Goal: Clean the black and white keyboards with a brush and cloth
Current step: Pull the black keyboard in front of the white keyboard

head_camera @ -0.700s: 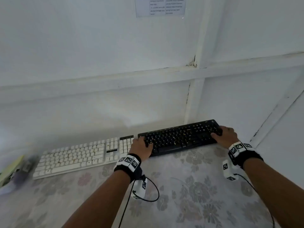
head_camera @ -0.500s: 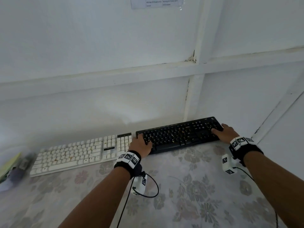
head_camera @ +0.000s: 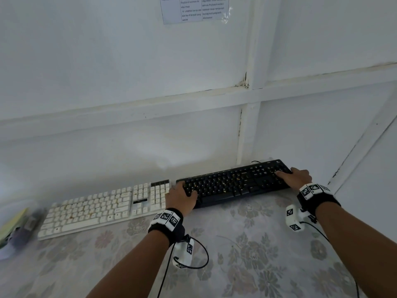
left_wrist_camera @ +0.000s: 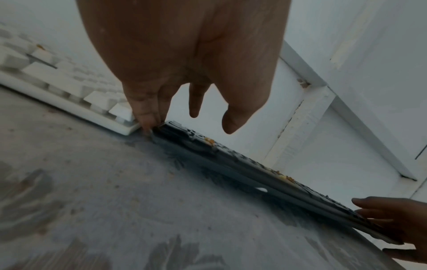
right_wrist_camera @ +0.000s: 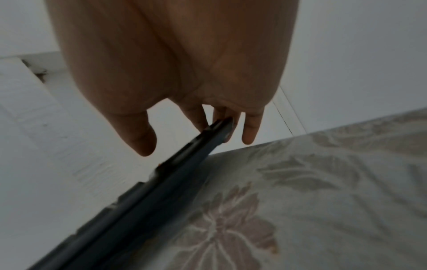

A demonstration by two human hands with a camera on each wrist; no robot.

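Observation:
The black keyboard [head_camera: 236, 182] lies on the flowered tablecloth close to the wall, with pale crumbs among its keys. My left hand [head_camera: 182, 197] holds its left end, fingers at the corner and thumb over the keys. At the other end, my right hand [head_camera: 295, 176] grips with fingers curled around the edge. The left wrist view shows the black keyboard [left_wrist_camera: 242, 164] edge-on, its front side a little above the cloth. A white keyboard [head_camera: 103, 209] with brownish stains sits directly to the left, almost touching. I cannot make out a brush or cloth for certain.
A yellow-green object [head_camera: 12, 224] and a blurred dark thing [head_camera: 30, 222] lie at the far left edge. The white wall [head_camera: 150, 147] stands right behind both keyboards, with a printed notice [head_camera: 193, 8] high up. Flowered tablecloth [head_camera: 247, 250] fills the foreground.
Both hands stay on the ends of the black keyboard. The head view has shifted a little; the keyboard sits slightly nearer the wall.

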